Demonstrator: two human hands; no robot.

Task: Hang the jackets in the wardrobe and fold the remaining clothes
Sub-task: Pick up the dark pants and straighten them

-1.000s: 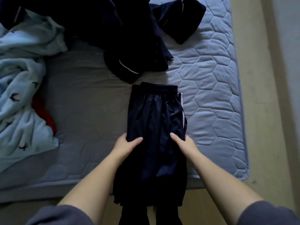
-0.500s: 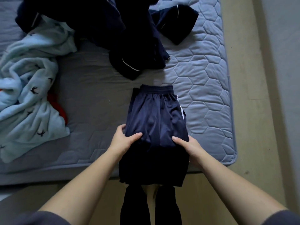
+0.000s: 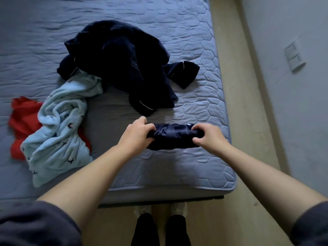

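Left grip [image 3: 136, 134] and right grip [image 3: 210, 137] both closed on the navy garment [image 3: 171, 137], one at each end, fingers curled over the top edge and thumbs underneath. The garment is bunched into a short, wide bundle lying across the bed [image 3: 195, 166], near the foot edge and toward the right-hand side. A small white patch shows at its upper right corner. Can't tell from this view whether the bundle is lifted or resting on the quilt.

Just beyond it sits a heap of dark navy clothes [image 3: 120, 64], unfolded, with thin white piping visible in places. One flap of the heap [image 3: 184, 73] sticks out to the right. Gap between heap and bundle is small, not touching.

Left of the heap: a light blue fleece [image 3: 60, 125] with small dark bird print, crumpled, its top edge tucked under the navy heap. It lies on top of a red garment [image 3: 23, 121], which shows on both sides of it.

Pale floor [image 3: 245, 121] runs along the right of the bed, and there is a wall socket [image 3: 294, 56] above it. Grey sleeves pushed up on both forearms.
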